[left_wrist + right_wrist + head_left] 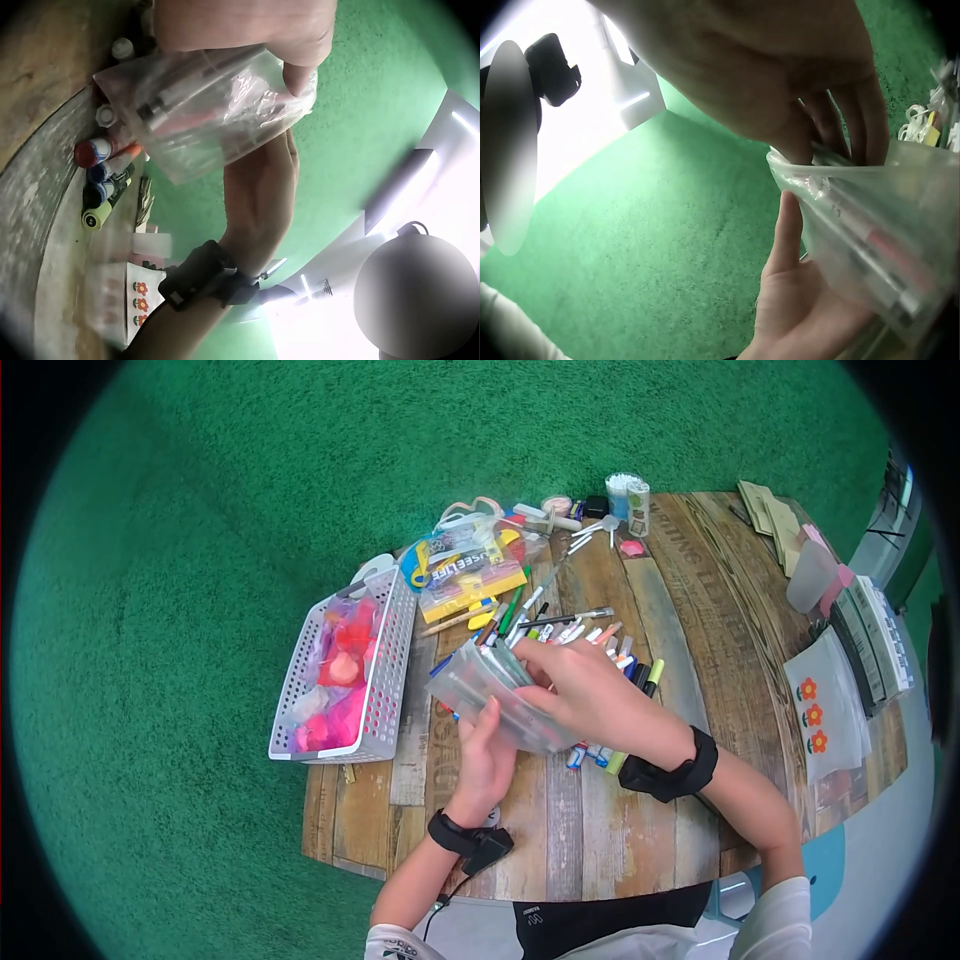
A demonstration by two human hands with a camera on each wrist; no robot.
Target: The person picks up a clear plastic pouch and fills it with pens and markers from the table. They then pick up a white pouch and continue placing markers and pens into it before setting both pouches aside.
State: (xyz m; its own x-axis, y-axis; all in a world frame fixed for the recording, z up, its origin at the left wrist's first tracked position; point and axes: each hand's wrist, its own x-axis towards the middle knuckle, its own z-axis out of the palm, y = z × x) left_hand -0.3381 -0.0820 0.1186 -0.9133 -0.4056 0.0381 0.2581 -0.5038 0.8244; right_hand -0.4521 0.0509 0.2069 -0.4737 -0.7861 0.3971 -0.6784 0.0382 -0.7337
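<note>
A clear plastic pouch (500,710) with pens inside is held at its lower left by my left hand (485,760), thumb up along its side. My right hand (590,685) reaches into the pouch's mouth from the right. In the right wrist view the right hand's fingers (859,127) go down past the rim and pinch slim grey-green pens (829,155); the tips are hidden. Through the pouch (840,217) show a reddish pen and a dark-banded one. A pile of markers (640,670) lies under and behind the pouch, with red and blue marker ends (94,152) close below it.
A white perforated basket (385,710) of pink and red packets stands at the left. Behind lie a yellow-edged bag (470,585), a cotton swab tub (620,500) and small items. At the right are a flower-printed pouch (825,705), boxes (870,645) and brown paper (770,520).
</note>
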